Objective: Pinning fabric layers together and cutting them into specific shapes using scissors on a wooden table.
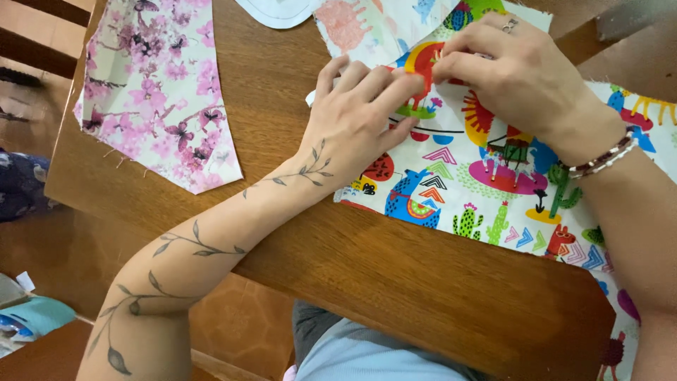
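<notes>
My left hand (360, 113) lies palm down on the near left part of the llama-print fabric (493, 176), fingers stretched flat and pointing away from me toward the upper right, pinning the cloth to the wooden table (395, 275) rather than gripping anything. My right hand (515, 70) sits just beyond and to the right of it, fingers curled and pinched together on a spot of the fabric where a rainbow shape shows; whether something small, a pin perhaps, is between those fingertips I cannot tell, as they hide it. The two sets of fingertips nearly meet, so the point being worked lies just ahead of my left fingers and under my right ones, and the right hand is the nearer to it. The fabric runs long from that spot out to the right and down toward me, its far end passing under my right forearm and hanging off the table edge at the lower right. It is a thin white cotton, printed bright with llamas, cacti, suns and zigzag triangles, lying flat with a frayed cut edge along the near side. A paler piece with soft animal shapes (367, 25) sits just above it, partly under it I think. Well apart to the left lies a cut piece of pink blossom fabric (159, 92), untouched, and a white curved piece (278, 10) peeks in at the top edge.
</notes>
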